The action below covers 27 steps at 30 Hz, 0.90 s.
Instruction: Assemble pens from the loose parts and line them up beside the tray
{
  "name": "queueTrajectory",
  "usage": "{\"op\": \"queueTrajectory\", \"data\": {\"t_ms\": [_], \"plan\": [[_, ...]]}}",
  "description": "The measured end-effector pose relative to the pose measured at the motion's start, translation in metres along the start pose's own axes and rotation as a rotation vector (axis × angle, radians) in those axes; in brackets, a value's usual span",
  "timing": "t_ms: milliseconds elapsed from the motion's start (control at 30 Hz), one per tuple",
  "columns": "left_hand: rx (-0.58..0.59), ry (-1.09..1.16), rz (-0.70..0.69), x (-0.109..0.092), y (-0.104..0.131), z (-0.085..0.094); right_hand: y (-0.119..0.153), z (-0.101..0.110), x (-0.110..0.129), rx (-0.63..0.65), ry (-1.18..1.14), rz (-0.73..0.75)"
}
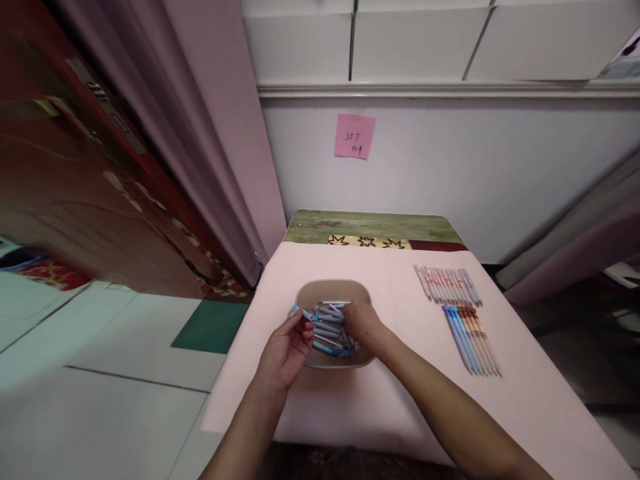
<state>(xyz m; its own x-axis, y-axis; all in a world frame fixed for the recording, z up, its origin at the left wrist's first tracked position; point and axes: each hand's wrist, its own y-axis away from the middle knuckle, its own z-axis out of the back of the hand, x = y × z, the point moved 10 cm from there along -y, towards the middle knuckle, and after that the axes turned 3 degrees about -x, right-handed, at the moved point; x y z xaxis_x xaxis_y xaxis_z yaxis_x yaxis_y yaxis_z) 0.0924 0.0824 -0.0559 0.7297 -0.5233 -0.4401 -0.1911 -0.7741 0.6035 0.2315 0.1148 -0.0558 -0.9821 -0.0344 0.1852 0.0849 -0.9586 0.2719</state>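
Observation:
A beige bin (334,289) with rounded corners stands on the pink-covered table and holds several blue and grey pens (327,328), lying crosswise in a loose heap. My left hand (286,350) is over the bin's left rim, palm turned up, its thumb and fingers pinching a light-blue pen (303,312). Inside the right part of the bin, my right hand (364,325) reaches down with curled fingers among the pens. Its fingertips are mostly hidden, and what they hold cannot be made out.
On the table's right lies a row of pale pens with reddish patterns (447,287). Nearer me is a second row of blue pens (464,340) and brown-topped pens (483,340). A pink note (355,136) is stuck on the wall behind the table (400,400).

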Motion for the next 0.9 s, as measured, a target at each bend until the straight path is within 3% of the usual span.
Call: {"op": "queueTrajectory", "data": {"t_ms": [100,233,300,400,500,633,767,900], "plan": [[-0.007,-0.005,-0.015,-0.003,-0.001,0.002,0.001,0.021,-0.007,-0.11,-0.136,0.029],[-0.028,0.003,-0.013,-0.006,-0.002,0.007,0.01,0.049,-0.035,-0.265,-0.259,-0.011],[-0.044,0.013,-0.018,-0.008,-0.002,0.009,0.015,0.053,-0.045,-0.296,-0.358,-0.007],[-0.05,0.019,-0.017,-0.005,-0.001,0.007,0.023,0.051,-0.051,-0.358,-0.712,0.022],[-0.026,0.002,0.027,0.007,0.0,0.0,0.032,0.042,-0.042,-0.384,-1.105,0.081],[0.039,-0.017,0.084,0.022,0.001,-0.011,0.046,0.031,-0.016,-0.323,-1.399,0.135],[0.058,-0.057,0.073,0.031,0.004,-0.014,0.061,0.032,-0.001,-0.333,-1.44,0.143],[0.052,-0.094,0.001,0.034,0.01,-0.015,0.073,0.039,-0.003,-0.476,-1.317,0.188]]}}
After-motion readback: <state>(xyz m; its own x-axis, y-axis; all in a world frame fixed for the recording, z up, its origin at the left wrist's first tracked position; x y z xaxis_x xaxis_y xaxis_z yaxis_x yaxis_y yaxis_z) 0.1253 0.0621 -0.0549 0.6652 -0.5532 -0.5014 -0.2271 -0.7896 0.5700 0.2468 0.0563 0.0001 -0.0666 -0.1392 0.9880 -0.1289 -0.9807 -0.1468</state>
